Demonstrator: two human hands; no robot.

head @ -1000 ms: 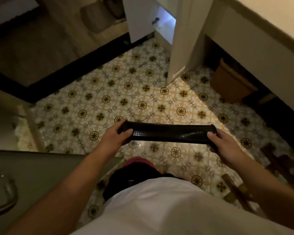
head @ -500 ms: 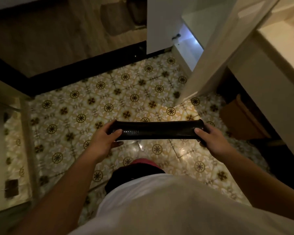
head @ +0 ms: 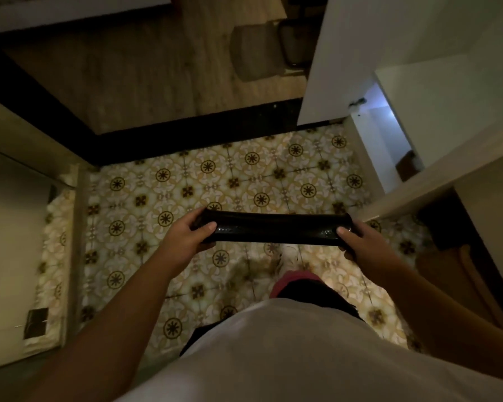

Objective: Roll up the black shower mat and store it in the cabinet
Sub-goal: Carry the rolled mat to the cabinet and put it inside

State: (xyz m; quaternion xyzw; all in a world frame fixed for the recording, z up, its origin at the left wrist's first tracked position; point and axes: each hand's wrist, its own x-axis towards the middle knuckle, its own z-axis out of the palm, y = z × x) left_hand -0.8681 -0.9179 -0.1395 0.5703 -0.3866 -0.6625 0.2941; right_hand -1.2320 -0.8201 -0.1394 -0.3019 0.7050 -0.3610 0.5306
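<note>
Since 1 second ago you are turning toward the cabinet (head: 395, 140): its open white compartment is now sliding further into view at upper right, the door (head: 325, 62) is swinging toward the top of the view, and the wood floor beyond the black threshold is filling more of the top.

You are standing on the patterned tile floor (head: 163, 198), which takes up most of the middle. At right, a pale counter edge (head: 436, 181) is cutting diagonally between you and the cabinet opening.

You are carrying the mat (head: 273, 229), already rolled into 1 tight black tube, in front of your body above the tiles, well apart from the cabinet. Its long axis is running left to right across the view, roughly level, 1 end pointing left and the other pointing right toward the counter.

Your left hand (head: 186, 237) is gripping the left end, fingers wrapped over the top and thumb pressing the near side. Your right hand (head: 363, 240) is gripping the right end the same way.

Risks, as I judge them: the roll may spring loose if either grip is easing, since nothing is binding it. Held crosswise, its right end may be striking the counter edge or the cabinet frame unless you are turning it end-first toward the opening.
</note>
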